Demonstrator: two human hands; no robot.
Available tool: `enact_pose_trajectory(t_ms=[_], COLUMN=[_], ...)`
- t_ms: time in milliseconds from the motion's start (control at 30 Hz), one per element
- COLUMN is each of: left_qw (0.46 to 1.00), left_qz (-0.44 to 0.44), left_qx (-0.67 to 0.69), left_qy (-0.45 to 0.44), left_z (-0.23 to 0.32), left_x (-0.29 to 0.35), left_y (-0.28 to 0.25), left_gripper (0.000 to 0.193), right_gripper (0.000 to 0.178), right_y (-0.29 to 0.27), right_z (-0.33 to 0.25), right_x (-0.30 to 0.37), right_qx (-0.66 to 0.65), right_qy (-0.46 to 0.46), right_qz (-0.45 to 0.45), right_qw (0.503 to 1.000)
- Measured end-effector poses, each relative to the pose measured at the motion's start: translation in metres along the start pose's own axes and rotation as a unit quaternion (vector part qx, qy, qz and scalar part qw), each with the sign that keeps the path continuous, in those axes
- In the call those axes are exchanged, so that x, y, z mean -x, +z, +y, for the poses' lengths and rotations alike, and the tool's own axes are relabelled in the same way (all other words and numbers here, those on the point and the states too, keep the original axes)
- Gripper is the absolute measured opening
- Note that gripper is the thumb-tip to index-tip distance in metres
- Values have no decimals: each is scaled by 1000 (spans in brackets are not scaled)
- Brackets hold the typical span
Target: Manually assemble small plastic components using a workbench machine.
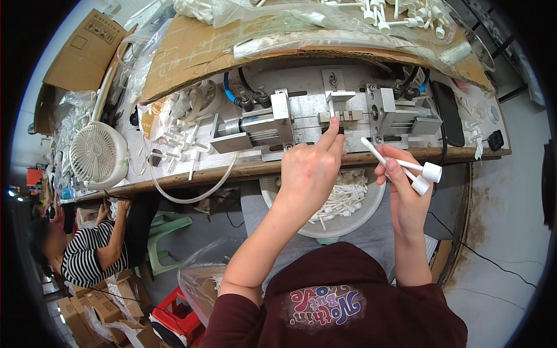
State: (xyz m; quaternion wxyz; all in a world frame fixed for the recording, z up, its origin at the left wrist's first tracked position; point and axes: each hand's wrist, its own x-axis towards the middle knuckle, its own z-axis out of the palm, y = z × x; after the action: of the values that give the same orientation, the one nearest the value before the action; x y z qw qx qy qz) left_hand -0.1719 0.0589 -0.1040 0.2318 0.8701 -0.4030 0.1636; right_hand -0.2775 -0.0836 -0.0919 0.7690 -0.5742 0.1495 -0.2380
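Note:
My left hand (310,171) reaches over the bench with its index finger stretched out, the fingertip at a small metal block (351,116) in the middle of the clamping fixture. Its other fingers are mostly hidden under the palm, and nothing shows held in it. To the right, my right hand (403,185) is closed round two white plastic sticks (374,152) with ribbed white caps, crossed at an angle. Metal cylinder units (261,124) with blue and black hoses flank the block. Below the bench edge, a white basket (377,206) holds many similar white pieces.
A cardboard sheet (191,52) overhangs the fixture, with capped white sticks (400,20) piled on top. Loose white parts (183,142) and a round fan (97,152) lie left; a black phone (448,113) right. A person in a striped top (93,255) sits left, near a red stool (174,316).

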Motion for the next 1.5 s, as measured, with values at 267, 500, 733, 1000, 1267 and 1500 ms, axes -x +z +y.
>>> enact_pose_trajectory(t_ms=[267,500,733,1000,1267,1500], left_qw=[1000,989,981,981,997,999], left_qz=[1,53,63,81,71,-8], left_qx=[14,130,182,178,14,-34], left_qy=[-1,43,28,9,15,40], left_z=[-1,23,38,21,11,-1], left_x=[-1,13,22,17,8,-5], left_y=[-1,-21,-19,-22,-16,-8], left_gripper=[23,35,34,31,24,13], right_gripper=[27,27,24,24,22,21], right_y=[-1,7,29,18,6,4], right_z=[5,15,20,28,26,25], right_x=[0,2,12,8,5,7], right_qx=[-12,-60,-106,-29,58,47], right_qy=[-9,12,45,-15,-77,-59], right_qz=[25,55,6,8,0,-29], right_qw=[1000,997,993,999,995,997])
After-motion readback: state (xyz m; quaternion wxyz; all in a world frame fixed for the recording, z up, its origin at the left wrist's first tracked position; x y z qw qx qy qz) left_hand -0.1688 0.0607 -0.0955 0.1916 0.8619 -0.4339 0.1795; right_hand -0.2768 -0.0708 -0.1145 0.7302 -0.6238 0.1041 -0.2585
